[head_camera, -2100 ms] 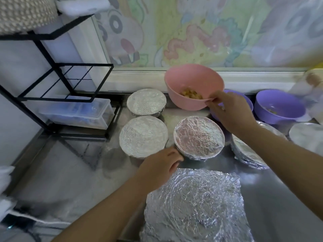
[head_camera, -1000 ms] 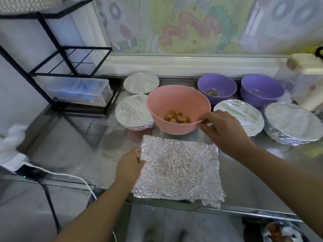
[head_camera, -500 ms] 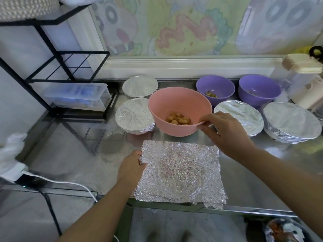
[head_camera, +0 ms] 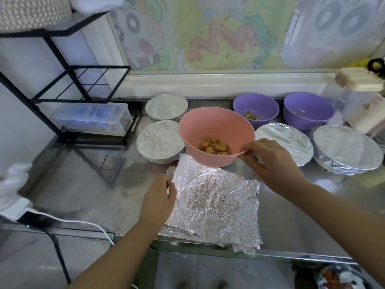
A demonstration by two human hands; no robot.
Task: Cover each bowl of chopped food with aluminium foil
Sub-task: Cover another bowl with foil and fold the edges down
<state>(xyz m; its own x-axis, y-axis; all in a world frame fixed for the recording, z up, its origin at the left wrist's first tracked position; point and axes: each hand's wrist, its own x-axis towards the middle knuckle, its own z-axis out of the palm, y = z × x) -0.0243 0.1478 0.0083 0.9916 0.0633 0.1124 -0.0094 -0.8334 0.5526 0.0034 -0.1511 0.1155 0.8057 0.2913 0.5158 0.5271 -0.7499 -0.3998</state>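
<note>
Both forearms reach forward, left hand pinching the foil sheet, right hand pinching the pink bowl.

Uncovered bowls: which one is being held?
The pink plastic bowl of yellow chunks: the right hand pinches its near rim. The two purple plastic bowls stand untouched at the back.

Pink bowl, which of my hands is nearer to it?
Right. The right hand pinches the rim of the pink bowl; the left hand grips the foil sheet by its left edge, apart from the bowl.
</note>
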